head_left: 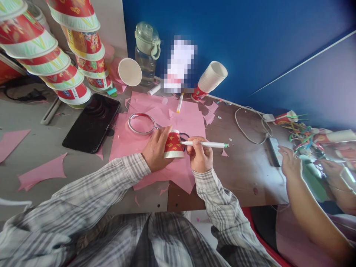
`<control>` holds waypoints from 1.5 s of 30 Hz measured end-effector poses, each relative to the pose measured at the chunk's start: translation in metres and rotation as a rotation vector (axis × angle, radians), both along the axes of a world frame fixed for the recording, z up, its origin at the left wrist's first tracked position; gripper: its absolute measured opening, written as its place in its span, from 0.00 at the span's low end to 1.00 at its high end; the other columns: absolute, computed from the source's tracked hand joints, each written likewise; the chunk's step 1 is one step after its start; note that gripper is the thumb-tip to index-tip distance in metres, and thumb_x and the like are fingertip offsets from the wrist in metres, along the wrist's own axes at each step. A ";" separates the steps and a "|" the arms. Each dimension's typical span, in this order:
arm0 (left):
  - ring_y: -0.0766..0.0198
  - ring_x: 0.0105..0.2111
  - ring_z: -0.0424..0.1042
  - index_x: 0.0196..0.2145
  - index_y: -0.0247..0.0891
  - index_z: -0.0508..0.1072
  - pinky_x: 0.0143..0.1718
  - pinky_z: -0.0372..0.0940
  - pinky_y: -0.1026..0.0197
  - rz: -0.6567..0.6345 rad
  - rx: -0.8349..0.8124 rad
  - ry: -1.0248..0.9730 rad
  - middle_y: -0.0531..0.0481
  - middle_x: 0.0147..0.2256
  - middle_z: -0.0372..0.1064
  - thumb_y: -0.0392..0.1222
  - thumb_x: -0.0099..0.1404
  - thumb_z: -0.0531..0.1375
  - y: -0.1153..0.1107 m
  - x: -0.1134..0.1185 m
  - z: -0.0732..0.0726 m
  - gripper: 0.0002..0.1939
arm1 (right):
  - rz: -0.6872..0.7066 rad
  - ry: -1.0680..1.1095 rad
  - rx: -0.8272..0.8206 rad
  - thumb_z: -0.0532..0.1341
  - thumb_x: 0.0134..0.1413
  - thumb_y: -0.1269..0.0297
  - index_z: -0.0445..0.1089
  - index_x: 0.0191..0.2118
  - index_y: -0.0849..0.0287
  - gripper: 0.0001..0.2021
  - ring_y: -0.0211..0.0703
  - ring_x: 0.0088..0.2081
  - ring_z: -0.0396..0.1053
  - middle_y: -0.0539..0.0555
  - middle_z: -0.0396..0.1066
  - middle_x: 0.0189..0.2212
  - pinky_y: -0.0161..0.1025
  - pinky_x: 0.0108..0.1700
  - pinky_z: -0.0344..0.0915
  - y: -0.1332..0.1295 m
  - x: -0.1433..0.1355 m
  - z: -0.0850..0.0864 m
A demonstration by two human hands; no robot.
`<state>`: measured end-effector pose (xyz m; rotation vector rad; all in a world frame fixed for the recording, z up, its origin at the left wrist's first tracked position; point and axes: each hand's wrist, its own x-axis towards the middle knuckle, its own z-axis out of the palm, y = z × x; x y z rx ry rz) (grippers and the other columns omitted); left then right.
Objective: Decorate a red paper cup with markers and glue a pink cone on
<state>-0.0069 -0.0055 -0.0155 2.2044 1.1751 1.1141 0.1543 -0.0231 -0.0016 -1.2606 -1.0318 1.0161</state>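
A red patterned paper cup (174, 144) is upside down, its white rim toward me, above the pink paper sheets (182, 174). My left hand (158, 149) is wrapped round the cup's left side. In my right hand (199, 156) is a white marker (213, 144) with a green end, pinched between thumb and fingers. The marker's tip points left and meets or nearly meets the cup's right side. Part of a pair of dark-handled scissors (184, 137) shows behind the cup. A roll of tape (141, 123) lies on the pink paper.
Tall stacks of decorated cups (93, 66) rise at the left, beside a black phone (91, 124). Farther back are a water bottle (146, 55) and a stack of cups (210, 81). At the right, another person's hand (290, 163) is near a power strip (274, 151).
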 end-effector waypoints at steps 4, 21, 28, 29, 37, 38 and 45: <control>0.46 0.48 0.58 0.57 0.33 0.41 0.48 0.59 0.40 0.001 0.003 -0.007 0.34 0.51 0.55 0.51 0.52 0.59 0.000 0.001 -0.001 0.43 | 0.016 -0.027 0.012 0.57 0.52 0.55 0.69 0.31 0.58 0.12 0.34 0.19 0.58 0.45 0.61 0.15 0.34 0.22 0.54 -0.001 -0.001 0.002; 0.48 0.49 0.57 0.57 0.30 0.43 0.49 0.59 0.43 0.006 -0.004 -0.008 0.33 0.50 0.55 0.49 0.51 0.60 0.000 0.000 0.000 0.43 | 0.047 0.060 0.022 0.57 0.50 0.59 0.69 0.26 0.60 0.10 0.34 0.16 0.56 0.45 0.59 0.12 0.32 0.19 0.52 -0.001 0.000 0.004; 0.48 0.49 0.57 0.57 0.30 0.42 0.49 0.59 0.42 0.002 -0.016 -0.001 0.33 0.50 0.55 0.50 0.51 0.60 0.000 0.000 0.001 0.43 | -0.030 0.121 0.041 0.57 0.52 0.59 0.67 0.27 0.59 0.10 0.33 0.18 0.55 0.44 0.58 0.14 0.33 0.21 0.54 0.000 -0.003 0.006; 0.48 0.49 0.57 0.57 0.30 0.42 0.49 0.59 0.42 -0.001 -0.021 0.002 0.33 0.50 0.55 0.51 0.52 0.59 0.000 0.000 0.001 0.43 | -0.041 0.140 0.047 0.57 0.52 0.58 0.67 0.27 0.58 0.10 0.33 0.18 0.55 0.44 0.57 0.14 0.33 0.22 0.56 0.001 -0.004 0.006; 0.48 0.50 0.56 0.57 0.32 0.41 0.50 0.58 0.42 -0.007 -0.017 -0.003 0.34 0.51 0.54 0.51 0.52 0.59 0.000 -0.001 0.000 0.43 | -0.010 0.096 0.007 0.58 0.51 0.55 0.68 0.28 0.57 0.10 0.34 0.18 0.55 0.43 0.57 0.14 0.37 0.27 0.63 0.002 -0.002 0.001; 0.48 0.50 0.56 0.57 0.32 0.41 0.50 0.58 0.42 -0.007 -0.019 -0.003 0.34 0.52 0.54 0.51 0.52 0.59 0.000 0.000 0.000 0.43 | -0.009 0.092 0.005 0.58 0.51 0.55 0.68 0.28 0.57 0.10 0.34 0.18 0.55 0.43 0.58 0.15 0.37 0.27 0.63 0.002 -0.002 0.000; 0.48 0.50 0.56 0.57 0.31 0.41 0.50 0.57 0.43 -0.012 -0.028 0.003 0.34 0.52 0.54 0.52 0.52 0.59 0.000 -0.001 0.000 0.44 | -0.013 0.043 -0.005 0.58 0.51 0.57 0.68 0.28 0.57 0.10 0.34 0.18 0.56 0.43 0.59 0.15 0.36 0.26 0.61 0.003 0.000 -0.001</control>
